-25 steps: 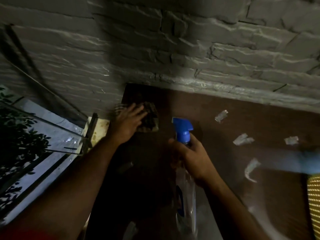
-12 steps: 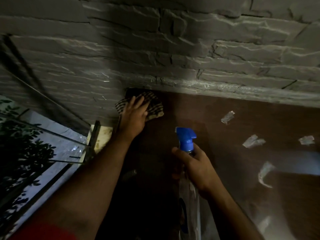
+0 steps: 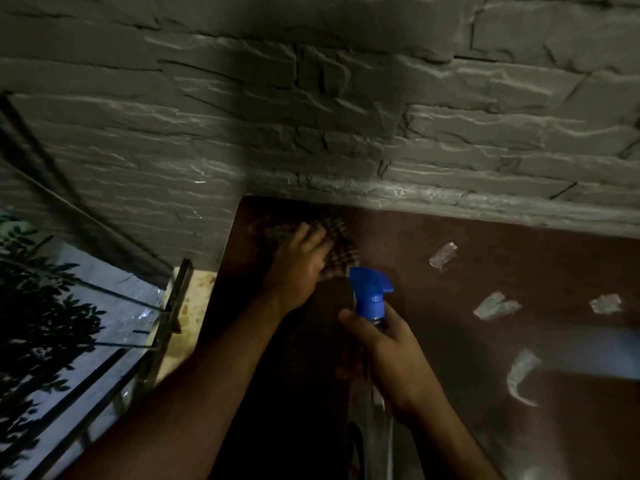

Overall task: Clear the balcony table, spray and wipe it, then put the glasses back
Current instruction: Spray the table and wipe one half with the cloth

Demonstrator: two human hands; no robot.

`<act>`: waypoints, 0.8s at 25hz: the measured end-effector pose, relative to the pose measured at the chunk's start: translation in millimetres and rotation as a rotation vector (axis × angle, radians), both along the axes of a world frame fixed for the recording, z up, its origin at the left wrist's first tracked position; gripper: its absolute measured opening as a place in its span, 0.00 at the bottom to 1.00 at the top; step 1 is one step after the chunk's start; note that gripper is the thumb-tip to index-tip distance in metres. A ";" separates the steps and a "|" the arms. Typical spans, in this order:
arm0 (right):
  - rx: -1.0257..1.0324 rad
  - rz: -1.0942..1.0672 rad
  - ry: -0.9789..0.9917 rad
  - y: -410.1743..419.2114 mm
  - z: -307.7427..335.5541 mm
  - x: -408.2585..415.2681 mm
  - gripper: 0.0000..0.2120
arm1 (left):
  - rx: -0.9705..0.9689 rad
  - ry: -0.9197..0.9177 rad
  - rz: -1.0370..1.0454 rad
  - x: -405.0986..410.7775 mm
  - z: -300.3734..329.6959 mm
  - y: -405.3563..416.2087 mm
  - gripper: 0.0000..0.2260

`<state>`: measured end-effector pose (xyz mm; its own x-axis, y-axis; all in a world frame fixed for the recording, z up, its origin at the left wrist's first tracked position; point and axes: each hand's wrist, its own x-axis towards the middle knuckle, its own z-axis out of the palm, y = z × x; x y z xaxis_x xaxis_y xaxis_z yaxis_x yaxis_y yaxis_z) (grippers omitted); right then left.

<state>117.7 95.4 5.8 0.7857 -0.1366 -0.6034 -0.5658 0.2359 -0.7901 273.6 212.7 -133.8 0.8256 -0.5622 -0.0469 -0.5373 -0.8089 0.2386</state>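
Pressing under the left hand, the cloth lies flat.

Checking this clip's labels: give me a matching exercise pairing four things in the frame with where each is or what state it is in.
Things:
1. checked cloth
2. spray bottle
3. torn tape scraps
4. glass railing

Places or states:
A. gripped by the right hand
B. stuck on the brown table, right of the hands
C. pressed under the left hand, near the table's far left corner
D. left of the table, leaves behind it

Pairs: 1-C, 2-A, 3-B, 4-D
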 end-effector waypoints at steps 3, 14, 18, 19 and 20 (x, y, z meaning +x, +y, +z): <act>-0.013 0.018 0.001 -5.4 8.8 -5.4 0.09 | -0.066 0.017 -0.138 -18.9 -5.1 44.0 0.21; 0.041 -0.017 0.016 -15.0 5.2 -4.2 0.10 | 0.058 -0.013 0.129 29.2 -0.6 3.5 0.21; 0.065 -0.072 0.003 -23.0 -2.0 -8.9 0.15 | 0.075 -0.065 0.398 35.4 1.8 17.2 0.21; 0.063 -0.082 0.006 -23.0 -3.0 -9.7 0.15 | 0.089 -0.055 0.410 34.9 5.2 -1.7 0.21; 0.069 -0.088 0.005 -23.0 -3.8 -10.7 0.14 | 0.084 -0.048 0.417 33.4 6.8 -23.3 0.21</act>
